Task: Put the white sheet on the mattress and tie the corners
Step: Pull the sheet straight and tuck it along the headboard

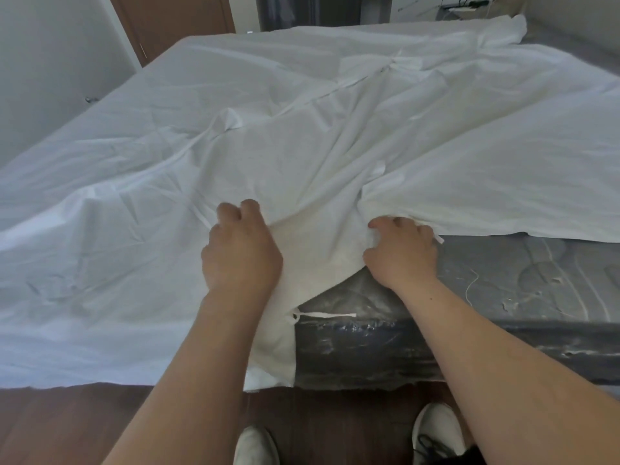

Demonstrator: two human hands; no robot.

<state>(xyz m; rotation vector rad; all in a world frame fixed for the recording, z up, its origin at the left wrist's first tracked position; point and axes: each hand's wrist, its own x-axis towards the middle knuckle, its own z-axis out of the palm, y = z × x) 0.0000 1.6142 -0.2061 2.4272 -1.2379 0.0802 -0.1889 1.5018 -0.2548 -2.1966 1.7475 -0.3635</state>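
Both hands, left hand (240, 253) and right hand (401, 255), are gripping the white sheet (302, 156); the mattress (503, 280) is lying partly bare, corners untied.

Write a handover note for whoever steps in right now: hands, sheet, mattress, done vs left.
Left hand: gripping a bunch of the white sheet near the bed edge.
Right hand: gripping the sheet's edge beside it.
Sheet: spread crumpled over most of the mattress; the near right part is uncovered, grey surface showing.
Tie strap: hangs loose at the sheet's edge against the mattress side, not tied.
Done: sheet laid on roughly.
Left: pull it over the bare part, smooth it, tie the corners; no tied corner is visible.
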